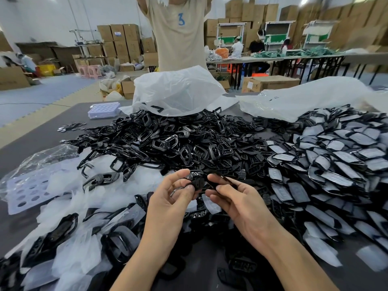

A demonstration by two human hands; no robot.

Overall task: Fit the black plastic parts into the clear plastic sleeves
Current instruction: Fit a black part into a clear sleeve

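My left hand (171, 198) pinches a small black plastic part (197, 182) between thumb and fingers, just above the table's middle. My right hand (235, 198) grips a thin black piece (222, 178) right beside it, and the two pieces touch. A big heap of loose black parts (168, 141) lies behind my hands. Clear plastic sleeves (84, 202) are strewn to the left. Sleeved black parts (336, 164) are piled on the right.
A large white plastic bag (176, 91) stands behind the heap, another bag (304, 97) at the right. A person in a beige shirt (178, 34) stands across the table. White perforated trays (104, 110) sit at the far left; one tray (27, 192) lies near left.
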